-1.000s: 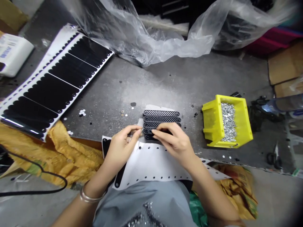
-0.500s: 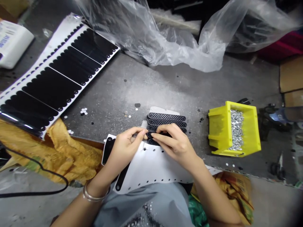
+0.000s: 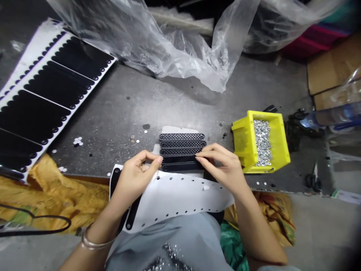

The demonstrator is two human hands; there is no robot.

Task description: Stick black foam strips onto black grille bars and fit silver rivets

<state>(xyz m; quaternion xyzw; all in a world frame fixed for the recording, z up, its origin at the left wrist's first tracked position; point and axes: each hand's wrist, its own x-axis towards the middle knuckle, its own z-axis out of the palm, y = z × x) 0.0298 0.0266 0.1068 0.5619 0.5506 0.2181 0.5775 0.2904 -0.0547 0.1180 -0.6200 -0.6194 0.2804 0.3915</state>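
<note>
Left hand (image 3: 132, 177) and right hand (image 3: 225, 169), each grip clamped on an end of the black strip (image 3: 180, 160), lay it beside the meshed strips (image 3: 182, 143); alignment probably needs care

The die-cut black sheet (image 3: 42, 101) ran off the left edge, the right hand (image 3: 225, 169) hid the smooth black strip's (image 3: 180, 159) right end, and the dark tool (image 3: 311, 180) past the yellow bin (image 3: 245, 143) stayed too blurred to identify.

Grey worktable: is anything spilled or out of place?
Yes: small white round discs lie scattered on the grey worktable, left of the black perforated strips; a few more lie before the yellow plastic bin.
</note>
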